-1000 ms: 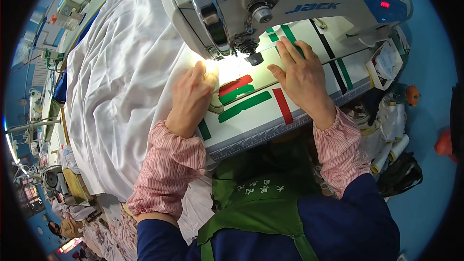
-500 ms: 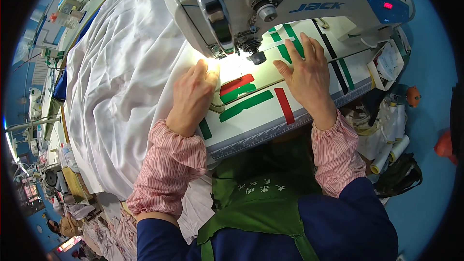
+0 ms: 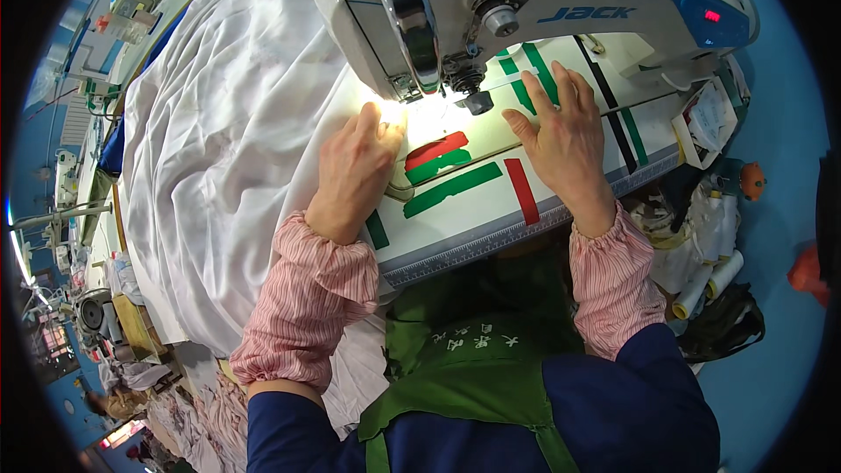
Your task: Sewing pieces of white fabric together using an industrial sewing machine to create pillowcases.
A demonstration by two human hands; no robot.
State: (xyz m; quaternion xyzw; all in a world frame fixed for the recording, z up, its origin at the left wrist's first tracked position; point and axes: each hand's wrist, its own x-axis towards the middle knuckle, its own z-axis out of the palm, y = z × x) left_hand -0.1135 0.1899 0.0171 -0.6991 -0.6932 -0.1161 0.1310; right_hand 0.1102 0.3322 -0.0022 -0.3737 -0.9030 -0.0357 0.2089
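Observation:
A white industrial sewing machine [image 3: 526, 0] stands on a white table [image 3: 473, 223] marked with red and green tape strips. White fabric [image 3: 219, 140] lies bunched to the left and runs under the needle [image 3: 464, 96]. My left hand [image 3: 355, 171] lies flat on the fabric just left of the lit presser foot. To the right of the needle, my right hand [image 3: 565, 136] presses flat on the table with its fingers spread. Neither hand holds anything. Striped pink sleeve covers wrap both forearms.
More white cloth [image 3: 350, 377] hangs off the table's front edge over my lap. A small box with papers [image 3: 705, 127] sits at the table's right end. Thread cones [image 3: 710, 285] and a dark bag [image 3: 727, 324] lie on the floor to the right. Other workstations stand far left.
Both hands have slid slightly away from me toward the needle, feeding the fabric along. Otherwise the view is much the same.

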